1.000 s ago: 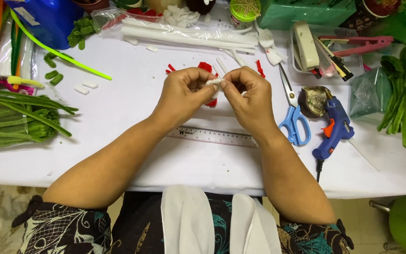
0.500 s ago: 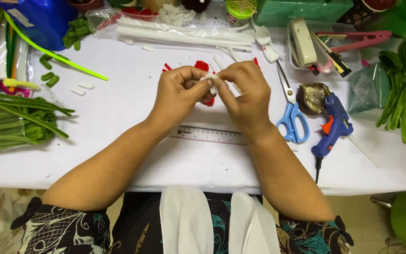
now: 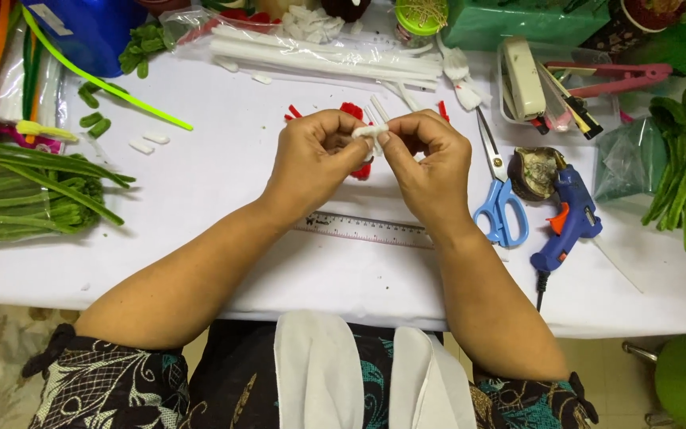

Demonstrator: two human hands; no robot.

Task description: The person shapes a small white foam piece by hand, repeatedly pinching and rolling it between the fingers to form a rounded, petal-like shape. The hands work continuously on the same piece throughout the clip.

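Fingers [image 3: 349,147] of your left hand [image 3: 311,163] and right hand [image 3: 430,163] pinch a small white fuzzy piece [image 3: 368,133] between them, held just above the bench [image 3: 224,171]. Below your wrists lies a clear ruler [image 3: 363,230]; blue-handled scissors [image 3: 498,199] and a blue glue gun [image 3: 569,214] lie to your right.

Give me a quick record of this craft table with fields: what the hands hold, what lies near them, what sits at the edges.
Left hand: pinches a small white fuzzy piece
Right hand: pinches the same piece from the other side
Under hands: red scraps, clear ruler
Right of hands: blue-handled scissors, blue glue gun
Far side: bag of white stems
Left edge: green stems
Surface: white table
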